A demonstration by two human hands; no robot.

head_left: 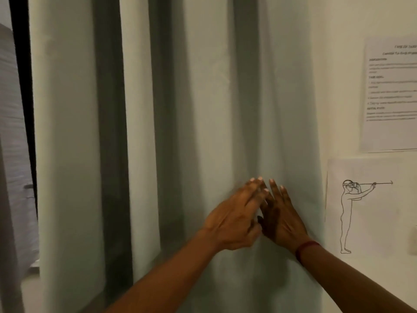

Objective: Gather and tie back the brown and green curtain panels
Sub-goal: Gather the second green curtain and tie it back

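Observation:
A pale green curtain panel hangs in deep vertical folds across most of the view. My left hand and my right hand lie flat against its right part, fingers stretched out and close together, fingertips almost touching. Neither hand grips any cloth. A red band circles my right wrist. At the far left edge hangs a greyish-brown curtain, partly cut off by the frame. No tie-back is visible.
A dark gap separates the two curtains. To the right is a white wall with a printed sheet and a line drawing of a standing figure taped below it.

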